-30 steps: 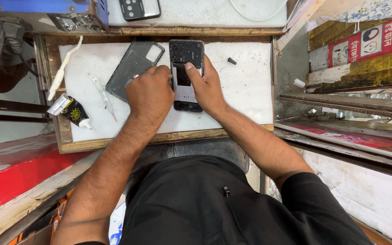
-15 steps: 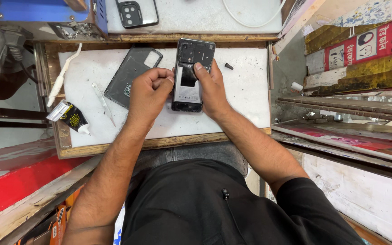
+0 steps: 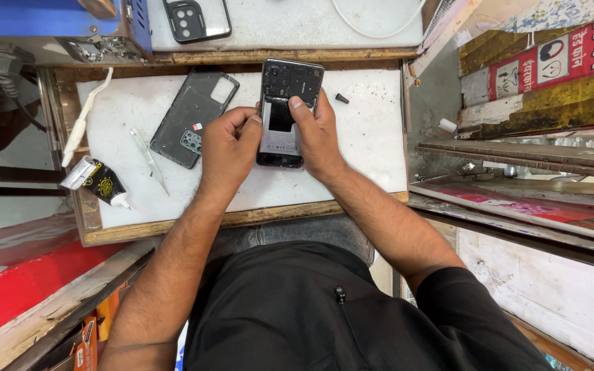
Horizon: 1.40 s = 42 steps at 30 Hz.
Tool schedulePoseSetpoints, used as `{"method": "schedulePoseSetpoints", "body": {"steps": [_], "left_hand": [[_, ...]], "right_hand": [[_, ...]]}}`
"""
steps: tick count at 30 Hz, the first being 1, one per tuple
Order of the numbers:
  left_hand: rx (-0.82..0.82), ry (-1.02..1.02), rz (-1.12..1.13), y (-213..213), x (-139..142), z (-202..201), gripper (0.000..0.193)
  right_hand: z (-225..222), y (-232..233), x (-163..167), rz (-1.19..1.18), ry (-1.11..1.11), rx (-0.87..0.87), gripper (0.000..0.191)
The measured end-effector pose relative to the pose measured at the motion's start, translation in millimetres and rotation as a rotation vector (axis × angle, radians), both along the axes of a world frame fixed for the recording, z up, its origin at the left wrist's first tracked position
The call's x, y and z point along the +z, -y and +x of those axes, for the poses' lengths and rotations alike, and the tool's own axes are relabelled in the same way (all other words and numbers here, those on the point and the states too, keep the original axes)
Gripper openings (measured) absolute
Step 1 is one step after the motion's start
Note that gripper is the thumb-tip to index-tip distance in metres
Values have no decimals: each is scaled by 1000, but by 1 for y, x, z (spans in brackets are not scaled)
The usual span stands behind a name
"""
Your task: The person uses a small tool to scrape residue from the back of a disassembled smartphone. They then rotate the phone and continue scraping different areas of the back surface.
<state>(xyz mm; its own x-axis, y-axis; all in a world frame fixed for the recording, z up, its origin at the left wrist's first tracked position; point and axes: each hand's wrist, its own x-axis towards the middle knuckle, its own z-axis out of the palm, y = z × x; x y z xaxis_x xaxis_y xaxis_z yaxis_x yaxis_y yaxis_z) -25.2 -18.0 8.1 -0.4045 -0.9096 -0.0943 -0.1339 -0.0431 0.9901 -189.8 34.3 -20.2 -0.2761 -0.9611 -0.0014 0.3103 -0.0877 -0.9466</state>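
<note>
The person wears a black short-sleeved top with a small metal zip pull at the middle of the chest and grey trousers below it, while both forearms, the left hand [image 3: 228,148] and the right hand [image 3: 319,137] are bare, without rings, watch or gloves.

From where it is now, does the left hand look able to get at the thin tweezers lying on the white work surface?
Probably yes: the left hand holds the opened black phone, and the thin tweezers lie nearby, beside the dark grey back cover, with nothing between.
</note>
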Motion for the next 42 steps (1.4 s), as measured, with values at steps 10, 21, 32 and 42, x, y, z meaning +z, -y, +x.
{"method": "schedulePoseSetpoints", "body": {"steps": [10,21,32,42], "left_hand": [[-39,-7,-29,-5,0,-5,24],[11,5,-39,-4,-10,-8,20],[-74,-76,-25,-4,-8,-1,27],[-68,64,-38,1,-7,-4,23]], "right_hand": [[-3,2,10,3,82,44,28],[-2,1,8,15,42,-2,29],[-3,3,13,45,81,43,29],[-4,2,7,46,66,12,30]]}}
